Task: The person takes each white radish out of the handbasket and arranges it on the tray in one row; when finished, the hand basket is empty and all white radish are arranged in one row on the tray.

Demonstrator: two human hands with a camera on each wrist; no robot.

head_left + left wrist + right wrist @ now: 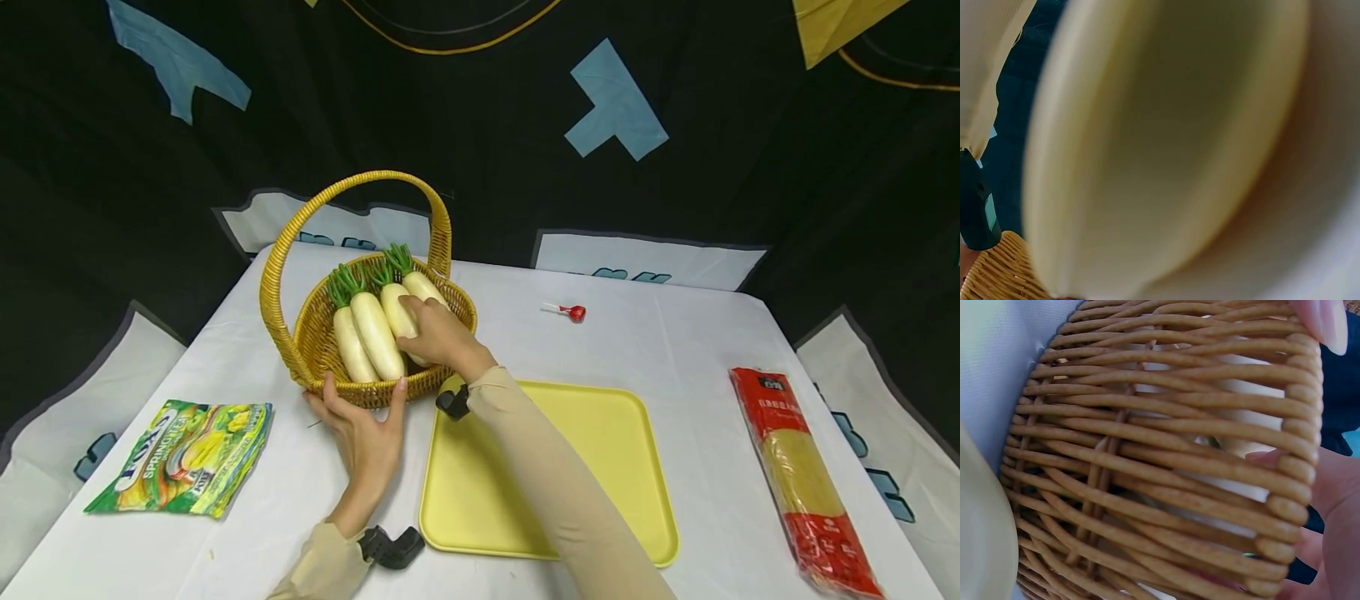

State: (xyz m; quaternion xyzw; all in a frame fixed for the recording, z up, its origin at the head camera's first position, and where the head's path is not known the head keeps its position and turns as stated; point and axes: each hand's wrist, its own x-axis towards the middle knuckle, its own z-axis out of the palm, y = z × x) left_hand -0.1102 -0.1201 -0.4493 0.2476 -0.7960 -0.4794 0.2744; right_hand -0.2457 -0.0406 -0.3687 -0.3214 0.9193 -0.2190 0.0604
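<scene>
A woven wicker basket (441,379) with a tall arched handle (277,271) stands at the back left of the table. Several white radishes (377,337) with green tops lie side by side in it. My right hand (442,337) reaches over the near right rim and grips one radish (397,307) between thumb and fingers. At the basket's near side, my left hand (367,433) holds the rim, thumb and forefinger spread apart on it. Through the weave in the right wrist view, pale radishes show behind the wicker wall (1166,437).
A yellow tray (600,467) lies under my right forearm. To the left is a green snack bag (191,458). A red lollipop (576,313) lies behind the tray, and a long red packet (806,479) at the far right. Black cloth (495,125) hangs behind the table.
</scene>
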